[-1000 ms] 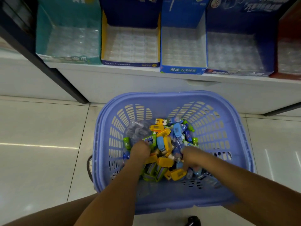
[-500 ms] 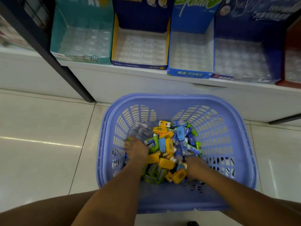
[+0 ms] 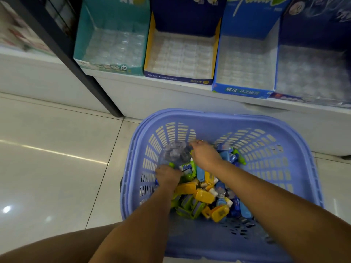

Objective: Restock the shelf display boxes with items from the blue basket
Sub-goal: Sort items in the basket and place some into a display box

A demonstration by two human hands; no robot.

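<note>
A blue basket (image 3: 218,115) stands on the floor below the shelf, holding a pile of small yellow, green and blue packaged items (image 3: 204,196). A crumpled clear plastic pack (image 3: 174,152) lies at the pile's far left. My left hand (image 3: 167,176) is down in the pile with its fingers curled at the near edge of that pack. My right hand (image 3: 206,155) reaches across the pile, and its curled fingertips pinch the pack's far right edge. On the shelf stand the teal box (image 3: 114,70), yellow-sided box (image 3: 178,78), light blue box (image 3: 243,91) and dark blue box (image 3: 311,99), each showing a bare clear tray.
A black shelf post (image 3: 79,69) slants down to the floor left of the boxes. The white shelf base (image 3: 171,99) runs behind the basket. Glossy pale floor tiles (image 3: 57,168) spread to the left. My bare knee (image 3: 57,247) shows at the bottom left.
My right hand has moved from the near right of the pile up and left to the clear pack. My left hand stays at the pack's near edge. The view has shifted left.
</note>
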